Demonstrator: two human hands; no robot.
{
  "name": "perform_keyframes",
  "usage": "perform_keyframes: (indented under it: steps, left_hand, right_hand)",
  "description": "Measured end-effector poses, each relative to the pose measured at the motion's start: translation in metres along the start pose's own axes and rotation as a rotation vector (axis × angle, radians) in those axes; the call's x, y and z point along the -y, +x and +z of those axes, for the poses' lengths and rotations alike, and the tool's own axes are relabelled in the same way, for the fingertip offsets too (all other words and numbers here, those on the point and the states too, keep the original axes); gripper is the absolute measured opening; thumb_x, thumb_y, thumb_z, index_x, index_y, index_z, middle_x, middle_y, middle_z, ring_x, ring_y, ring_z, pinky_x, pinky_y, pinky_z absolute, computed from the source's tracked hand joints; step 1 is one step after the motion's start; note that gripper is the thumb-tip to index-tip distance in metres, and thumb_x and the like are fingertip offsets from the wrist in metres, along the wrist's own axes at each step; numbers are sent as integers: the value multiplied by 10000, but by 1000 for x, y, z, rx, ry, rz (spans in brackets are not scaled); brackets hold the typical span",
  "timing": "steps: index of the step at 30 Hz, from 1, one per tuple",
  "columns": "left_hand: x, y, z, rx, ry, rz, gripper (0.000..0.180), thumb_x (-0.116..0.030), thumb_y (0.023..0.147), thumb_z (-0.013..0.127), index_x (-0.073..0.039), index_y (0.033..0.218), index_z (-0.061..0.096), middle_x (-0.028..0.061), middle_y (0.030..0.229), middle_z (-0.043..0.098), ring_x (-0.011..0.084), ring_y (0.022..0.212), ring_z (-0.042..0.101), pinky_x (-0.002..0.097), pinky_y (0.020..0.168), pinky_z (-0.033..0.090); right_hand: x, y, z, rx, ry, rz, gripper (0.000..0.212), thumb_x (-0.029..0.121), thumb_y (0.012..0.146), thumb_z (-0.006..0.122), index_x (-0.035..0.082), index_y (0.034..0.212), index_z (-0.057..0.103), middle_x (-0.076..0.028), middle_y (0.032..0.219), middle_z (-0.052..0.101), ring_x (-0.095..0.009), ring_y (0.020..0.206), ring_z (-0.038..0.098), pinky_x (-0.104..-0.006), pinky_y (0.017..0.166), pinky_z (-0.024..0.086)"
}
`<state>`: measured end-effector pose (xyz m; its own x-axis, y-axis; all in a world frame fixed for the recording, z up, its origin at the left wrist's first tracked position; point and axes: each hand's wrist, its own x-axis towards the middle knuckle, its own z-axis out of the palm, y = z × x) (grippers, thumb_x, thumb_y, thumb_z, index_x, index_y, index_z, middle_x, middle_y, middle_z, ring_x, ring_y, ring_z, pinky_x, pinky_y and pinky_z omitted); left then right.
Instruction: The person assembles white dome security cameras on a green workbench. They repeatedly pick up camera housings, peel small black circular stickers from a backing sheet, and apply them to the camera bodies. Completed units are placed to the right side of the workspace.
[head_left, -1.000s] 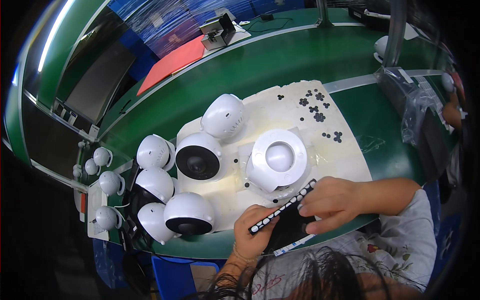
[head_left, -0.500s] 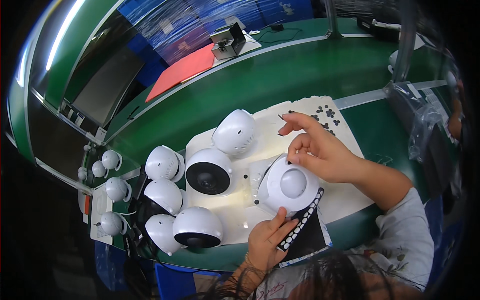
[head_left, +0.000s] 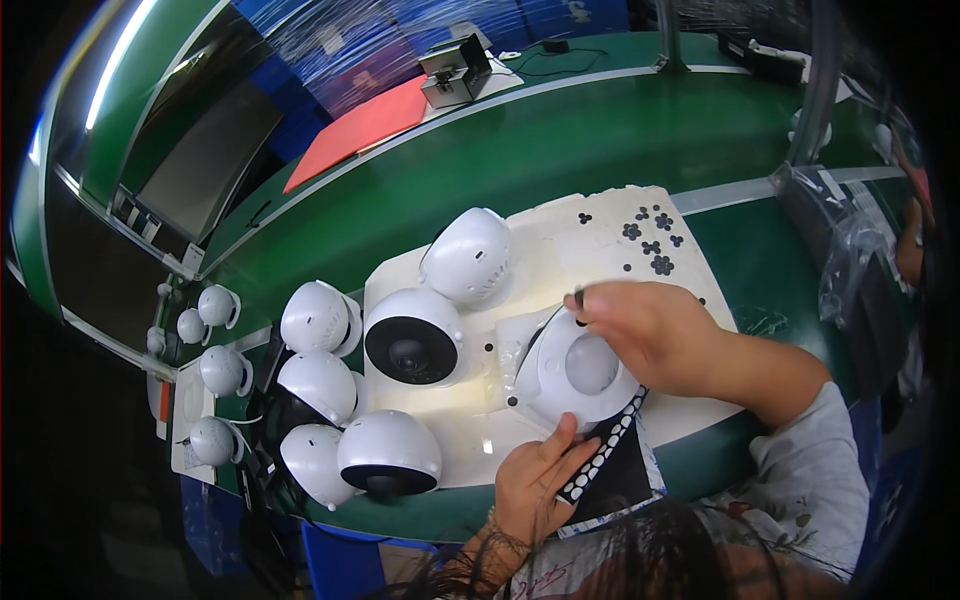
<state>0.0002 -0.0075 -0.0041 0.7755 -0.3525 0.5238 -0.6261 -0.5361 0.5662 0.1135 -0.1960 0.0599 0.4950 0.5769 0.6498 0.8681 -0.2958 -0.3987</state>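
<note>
Right hand (head_left: 645, 330) in a close fingertip pinch, forearm (head_left: 775, 380) aslant — left hand (head_left: 533, 485) lower, fingers (head_left: 566, 430) outstretched.

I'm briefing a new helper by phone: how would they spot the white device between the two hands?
On the green table, find the cream board with black dots scattered toward its far right corner. Near its closer edge, between the left hand and the right hand, is the white device. Its ring-shaped base faces up, unlike the white globes to its left.
</note>
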Motion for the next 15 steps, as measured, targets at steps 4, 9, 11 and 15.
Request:
perform_keyframes:
  steps: [4,9,11,15]
  left_hand:
    - [3,-3,2,0,-2,19,544,-2,504,574,-51,1046,581,131,1302,392,257,786,577,332,642,443]
    - [1,-1,1,-8,40,19,544,0,503,566,-67,1043,583,124,1296,401,240,779,579,326,642,445]
    - [1,-1,2,-4,39,21,550,2,501,565,-74,1046,583,121,1296,401,235,776,579,323,646,447]
    - [1,0,2,-22,25,27,559,3,500,565,-82,1052,580,114,1301,398,231,758,575,318,651,448]
  right_hand:
    - [4,5,-6,-105,-243,-132,527,-34,738,527,97,1226,377,-71,934,581,-213,814,563,-364,800,402]
    - [15,8,9,-2,406,181,513,-3,750,532,58,1224,342,-71,880,593,-241,981,501,-373,891,299]
    - [16,10,14,45,439,194,521,4,754,532,53,1229,324,-71,859,597,-245,1021,476,-371,906,279]
    - [17,11,18,71,456,247,537,8,757,531,56,1239,299,-73,845,602,-251,1044,460,-376,916,273]
